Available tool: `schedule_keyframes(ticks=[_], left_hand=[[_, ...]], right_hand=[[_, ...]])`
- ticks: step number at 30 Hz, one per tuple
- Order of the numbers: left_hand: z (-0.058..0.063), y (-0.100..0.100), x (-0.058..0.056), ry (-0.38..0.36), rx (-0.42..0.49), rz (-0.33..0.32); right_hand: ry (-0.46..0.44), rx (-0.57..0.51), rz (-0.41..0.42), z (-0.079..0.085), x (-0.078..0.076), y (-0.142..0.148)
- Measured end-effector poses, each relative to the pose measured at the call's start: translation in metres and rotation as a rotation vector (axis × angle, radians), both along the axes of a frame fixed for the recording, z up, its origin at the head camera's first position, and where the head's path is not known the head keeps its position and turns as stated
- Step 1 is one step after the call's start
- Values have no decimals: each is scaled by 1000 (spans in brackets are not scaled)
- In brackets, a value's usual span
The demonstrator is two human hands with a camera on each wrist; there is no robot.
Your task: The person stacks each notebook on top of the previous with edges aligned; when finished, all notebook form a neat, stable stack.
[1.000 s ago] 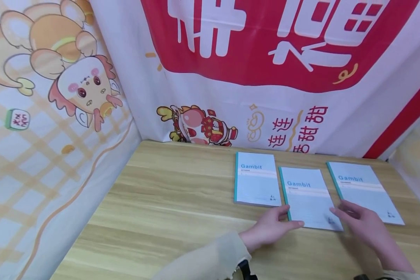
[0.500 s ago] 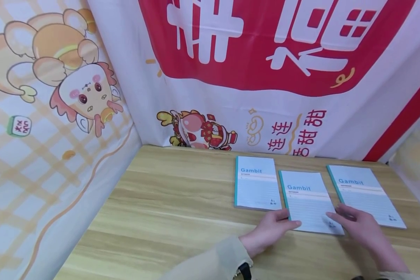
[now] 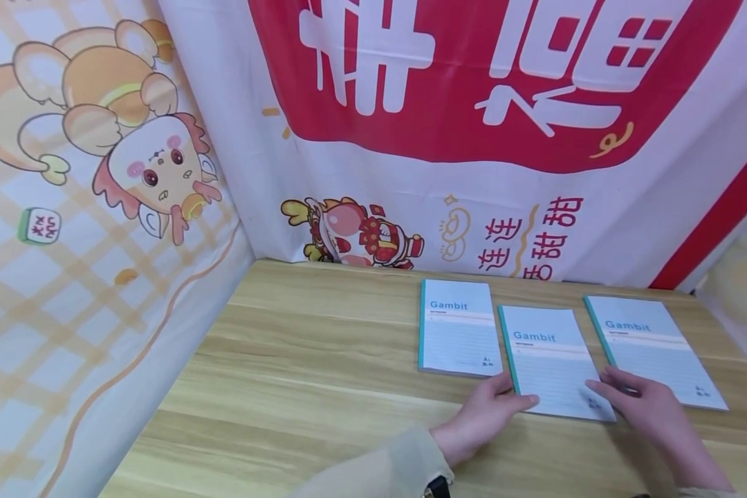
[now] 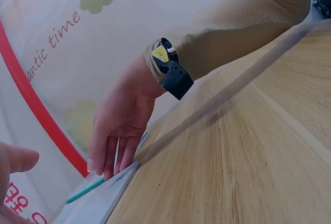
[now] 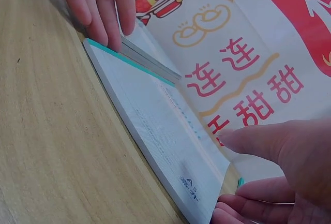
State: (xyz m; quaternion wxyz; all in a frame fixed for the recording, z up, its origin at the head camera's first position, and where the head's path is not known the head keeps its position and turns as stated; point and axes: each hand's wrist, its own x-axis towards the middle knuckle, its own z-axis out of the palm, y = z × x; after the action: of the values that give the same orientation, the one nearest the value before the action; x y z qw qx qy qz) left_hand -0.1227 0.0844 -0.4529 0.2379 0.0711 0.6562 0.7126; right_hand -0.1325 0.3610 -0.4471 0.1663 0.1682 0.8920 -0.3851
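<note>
Three pale blue "Gambit" notebooks with teal spines lie flat on the wooden table. Around the middle notebook (image 3: 550, 366) are both hands. My left hand (image 3: 482, 415) touches its spine side near the lower left corner, fingers fairly straight, thumb over the corner. On the opposite side, my right hand (image 3: 647, 404) has its fingers at the right edge and its thumb reaching over the cover. In the right wrist view that thumb (image 5: 248, 140) appears raised off the cover. The left notebook (image 3: 459, 328) and the right notebook (image 3: 656, 349) lie on either side.
The wooden table (image 3: 299, 360) extends to the left. Behind it hangs a white cloth (image 3: 361, 169) with a large red printed panel. A checked cartoon cloth (image 3: 106, 277) borders the left side. A black strap (image 3: 437, 487) is on the left wrist.
The hands and notebooks keep nearly the same places relative to each other. The whole head view has shifted slightly, so everything appears a little lower.
</note>
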Motion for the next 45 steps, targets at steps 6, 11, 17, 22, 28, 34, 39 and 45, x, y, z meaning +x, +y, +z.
schedule_keyframes(ticks=[6,11,17,22,28,34,39,45], left_hand=[[0,4,0,-7,-12,21],[4,8,-2,-41,-70,72],[7,10,-5,-56,-80,89],[7,8,-9,-54,-72,80],[3,10,-12,-125,30,56],[-2,13,-14,-193,39,74],[-5,16,-15,-234,61,162],[-11,19,-16,-226,60,171]], right_hand=[[23,11,0,-3,0,3],[-1,-36,-18,-6,-1,12],[-65,-59,-21,-8,-5,16],[-69,-40,10,-6,-7,13],[-59,5,47,-5,-7,9],[-50,19,57,-5,-6,5],[-52,15,53,-4,-4,2],[-50,2,52,-6,-2,2]])
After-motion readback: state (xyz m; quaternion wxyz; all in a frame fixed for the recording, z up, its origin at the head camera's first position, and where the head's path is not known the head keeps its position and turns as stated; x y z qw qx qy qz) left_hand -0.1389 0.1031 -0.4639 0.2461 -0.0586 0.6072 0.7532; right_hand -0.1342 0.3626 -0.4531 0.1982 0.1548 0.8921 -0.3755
